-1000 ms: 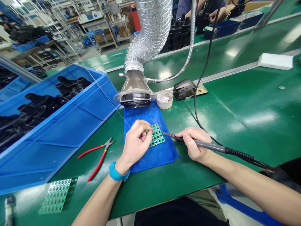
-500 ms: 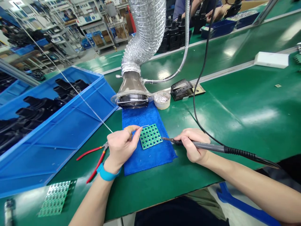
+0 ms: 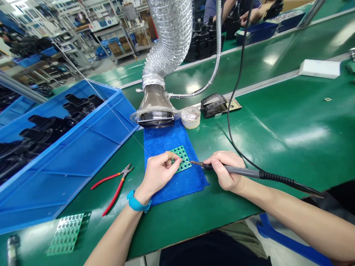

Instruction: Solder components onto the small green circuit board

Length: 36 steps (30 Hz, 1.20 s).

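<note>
A small green circuit board (image 3: 181, 157) with rows of pads lies on a blue cloth (image 3: 172, 181). My left hand (image 3: 159, 171) is pinched on a thin solder wire (image 3: 116, 116) that runs up to the left, and it partly covers the board. My right hand (image 3: 226, 170) grips a soldering iron (image 3: 241, 171) like a pen. The iron's tip sits at the board's right edge.
A fume duct (image 3: 156, 107) opens just behind the cloth. Beside it stand a white cup of solder bits (image 3: 190, 117) and a black iron stand (image 3: 215, 104). Red cutters (image 3: 113, 186) and another board (image 3: 66, 232) lie left, near a blue bin (image 3: 83, 155) of black parts.
My left hand moved back right with the solder wire and now covers the board's left part again. The right hand and iron have barely shifted.
</note>
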Each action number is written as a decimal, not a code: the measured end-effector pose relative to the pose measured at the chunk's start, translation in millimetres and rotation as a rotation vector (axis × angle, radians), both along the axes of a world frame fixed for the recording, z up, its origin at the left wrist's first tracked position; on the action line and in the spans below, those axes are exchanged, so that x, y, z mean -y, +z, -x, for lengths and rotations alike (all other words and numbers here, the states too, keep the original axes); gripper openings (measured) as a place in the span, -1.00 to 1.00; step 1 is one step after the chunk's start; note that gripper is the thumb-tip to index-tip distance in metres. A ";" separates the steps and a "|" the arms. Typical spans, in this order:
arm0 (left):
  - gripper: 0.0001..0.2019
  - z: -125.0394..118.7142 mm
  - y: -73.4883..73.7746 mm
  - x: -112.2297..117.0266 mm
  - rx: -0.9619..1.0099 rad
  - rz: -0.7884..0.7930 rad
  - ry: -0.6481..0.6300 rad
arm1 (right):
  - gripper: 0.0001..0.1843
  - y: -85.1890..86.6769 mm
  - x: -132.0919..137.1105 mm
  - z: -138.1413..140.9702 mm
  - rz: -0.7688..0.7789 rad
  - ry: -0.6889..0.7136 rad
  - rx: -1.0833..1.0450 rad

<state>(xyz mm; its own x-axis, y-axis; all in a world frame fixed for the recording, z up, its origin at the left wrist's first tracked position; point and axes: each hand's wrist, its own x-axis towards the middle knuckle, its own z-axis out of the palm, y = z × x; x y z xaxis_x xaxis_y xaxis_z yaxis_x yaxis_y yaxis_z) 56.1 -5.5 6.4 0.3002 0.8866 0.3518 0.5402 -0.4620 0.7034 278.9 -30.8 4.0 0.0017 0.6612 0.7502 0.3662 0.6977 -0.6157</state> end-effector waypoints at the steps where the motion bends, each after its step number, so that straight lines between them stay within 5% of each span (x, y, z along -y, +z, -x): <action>1: -0.89 -0.9 -0.4 0.5 -0.016 -0.027 -0.004 | -0.71 0.6 0.1 -0.1 0.001 0.001 0.004; 10: -0.88 -8.6 -0.8 5.5 -0.188 -0.323 -0.087 | -0.70 1.0 0.8 1.4 0.003 0.005 0.018; 18: -0.81 -10.8 -3.0 9.9 -0.346 -0.337 -0.182 | -0.71 0.1 1.1 1.0 0.004 0.021 0.030; 28: -0.88 -6.8 11.4 1.5 -0.028 -0.281 0.026 | -0.71 2.1 2.4 0.1 -0.015 0.025 0.044; 36: -0.90 -7.5 12.9 2.4 -0.001 -0.268 0.032 | -0.70 4.0 3.0 -0.1 -0.015 0.005 0.030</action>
